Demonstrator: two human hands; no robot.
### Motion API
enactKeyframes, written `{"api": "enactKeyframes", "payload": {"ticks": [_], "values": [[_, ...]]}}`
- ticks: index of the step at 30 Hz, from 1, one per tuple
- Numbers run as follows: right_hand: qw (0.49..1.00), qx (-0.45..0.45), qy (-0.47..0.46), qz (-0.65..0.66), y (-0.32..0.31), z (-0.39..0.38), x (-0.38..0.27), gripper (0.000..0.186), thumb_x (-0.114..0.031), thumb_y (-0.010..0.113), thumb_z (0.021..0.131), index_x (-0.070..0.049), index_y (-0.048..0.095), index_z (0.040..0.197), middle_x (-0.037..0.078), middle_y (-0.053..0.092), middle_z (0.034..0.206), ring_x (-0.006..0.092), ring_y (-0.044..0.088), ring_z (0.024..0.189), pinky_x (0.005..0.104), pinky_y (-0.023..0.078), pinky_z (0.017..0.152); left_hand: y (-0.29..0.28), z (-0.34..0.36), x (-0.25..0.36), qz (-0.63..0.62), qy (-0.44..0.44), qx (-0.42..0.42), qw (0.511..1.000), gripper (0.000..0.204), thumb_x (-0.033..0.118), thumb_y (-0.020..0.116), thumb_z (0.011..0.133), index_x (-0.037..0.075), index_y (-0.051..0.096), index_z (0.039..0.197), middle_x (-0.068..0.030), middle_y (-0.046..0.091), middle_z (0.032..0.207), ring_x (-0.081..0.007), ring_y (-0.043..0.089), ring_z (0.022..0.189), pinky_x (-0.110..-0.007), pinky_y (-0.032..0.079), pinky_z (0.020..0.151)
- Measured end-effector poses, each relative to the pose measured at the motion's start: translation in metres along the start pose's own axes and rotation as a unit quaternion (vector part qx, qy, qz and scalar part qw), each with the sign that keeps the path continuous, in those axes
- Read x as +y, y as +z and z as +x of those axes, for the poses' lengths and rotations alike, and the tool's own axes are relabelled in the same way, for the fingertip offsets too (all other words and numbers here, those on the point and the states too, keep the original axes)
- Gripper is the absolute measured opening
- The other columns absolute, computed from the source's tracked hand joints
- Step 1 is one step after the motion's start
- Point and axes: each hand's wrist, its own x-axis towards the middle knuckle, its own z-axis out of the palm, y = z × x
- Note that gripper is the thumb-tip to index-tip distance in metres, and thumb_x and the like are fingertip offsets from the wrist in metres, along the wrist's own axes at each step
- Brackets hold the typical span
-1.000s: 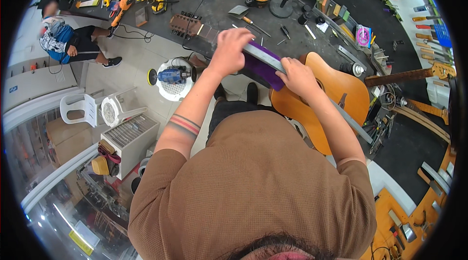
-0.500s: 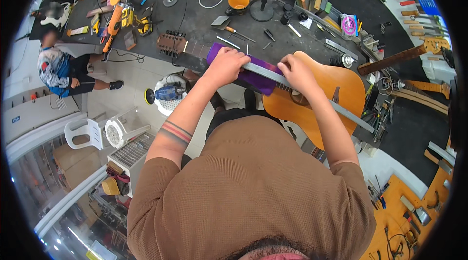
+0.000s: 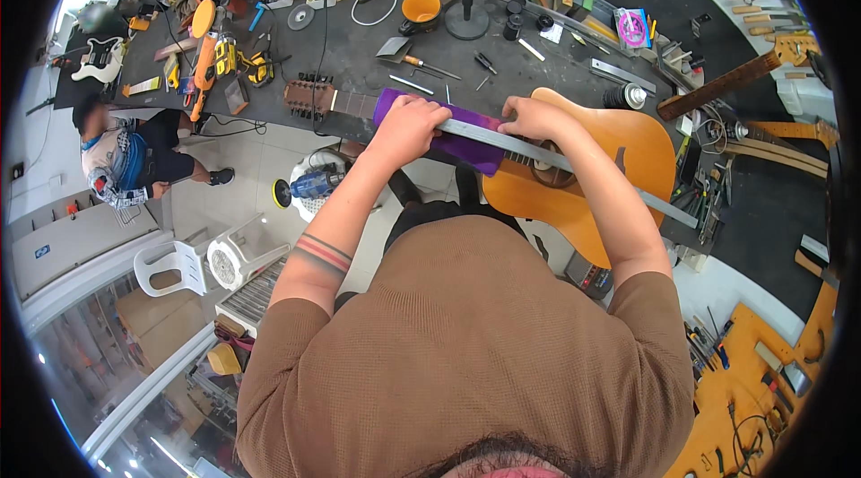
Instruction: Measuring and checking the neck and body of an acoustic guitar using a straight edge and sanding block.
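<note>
An acoustic guitar (image 3: 632, 164) with a natural top lies on the bench, its headstock (image 3: 307, 99) to the left. A purple pad (image 3: 471, 155) covers part of its neck, with a long grey metal bar (image 3: 655, 204) lying over it and across the body. My left hand (image 3: 410, 126) has its fingers closed over the bar's left end, at the pad. My right hand (image 3: 535, 119) is curled at the bar's upper edge near the pad's right end; what its fingertips pinch, if anything, is hidden.
The dark bench (image 3: 363, 56) holds drills (image 3: 259, 65), an orange cup (image 3: 421, 7), a spray can (image 3: 625, 97) and several tools. Another person (image 3: 121, 155) sits at the left. A blue polisher (image 3: 314, 184) rests on a white stool. A spare neck (image 3: 717, 86) is at the right.
The purple pad lies further over the neck, flatter. My right hand has shifted up and left along the bar, its fingers more curled. The view has shifted a little.
</note>
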Motion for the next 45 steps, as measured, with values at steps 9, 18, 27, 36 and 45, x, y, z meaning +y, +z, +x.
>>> {"api": "enactKeyframes", "payload": {"ticks": [9, 18, 27, 36, 45], "values": [[0.993, 0.032, -0.11, 0.015, 0.014, 0.005, 0.008, 0.04, -0.007, 0.079, 0.089, -0.007, 0.062, 0.125, 0.016, 0.075, 0.111, 0.0309, 0.073, 0.106, 0.0413, 0.058, 0.087, -0.001, -0.002, 0.0, 0.0, -0.002, -0.027, 1.0, 0.036, 0.009, 0.075, 0.085, 0.014, 0.069, 0.12, -0.0041, 0.073, 0.111, -0.0263, 0.067, 0.117, -0.044, 0.046, 0.106], [0.984, -0.01, -0.116, -0.136, -0.002, -0.003, 0.003, 0.046, -0.007, 0.076, 0.089, -0.007, 0.056, 0.131, 0.019, 0.075, 0.11, 0.0369, 0.073, 0.106, 0.0456, 0.057, 0.088, -0.005, -0.002, 0.001, -0.011, -0.002, -0.029, 1.0, 0.035, 0.01, 0.075, 0.086, 0.013, 0.069, 0.121, -0.004, 0.073, 0.115, -0.0268, 0.065, 0.124, -0.045, 0.046, 0.104], [0.988, 0.039, -0.125, -0.077, 0.002, -0.017, 0.02, 0.042, -0.009, 0.077, 0.087, -0.005, 0.061, 0.126, 0.017, 0.07, 0.115, 0.0353, 0.07, 0.111, 0.0435, 0.056, 0.094, -0.002, -0.003, 0.001, -0.021, 0.002, -0.012, 1.0, 0.036, 0.009, 0.074, 0.085, 0.012, 0.069, 0.121, -0.006, 0.073, 0.117, -0.027, 0.065, 0.123, -0.044, 0.047, 0.102], [0.971, 0.208, -0.117, -0.004, 0.007, -0.13, 0.067, 0.038, -0.01, 0.071, 0.092, -0.003, 0.064, 0.128, 0.018, 0.066, 0.125, 0.0385, 0.062, 0.124, 0.0476, 0.05, 0.107, 0.002, 0.001, 0.004, -0.036, 0.0, 0.006, 0.999, 0.037, 0.007, 0.075, 0.083, 0.011, 0.068, 0.119, -0.0066, 0.069, 0.114, -0.0288, 0.064, 0.114, -0.044, 0.047, 0.098], [0.928, 0.326, 0.132, -0.122, 0.029, -0.268, 0.204, 0.06, 0.011, 0.062, 0.071, -0.008, 0.064, 0.129, 0.012, 0.062, 0.131, 0.0359, 0.051, 0.139, 0.0481, 0.037, 0.121, 0.007, 0.006, 0.008, -0.02, 0.02, 0.015, 0.999, 0.039, 0.008, 0.076, 0.082, 0.01, 0.066, 0.12, -0.0069, 0.067, 0.115, -0.0298, 0.063, 0.114, -0.046, 0.046, 0.097]]}}
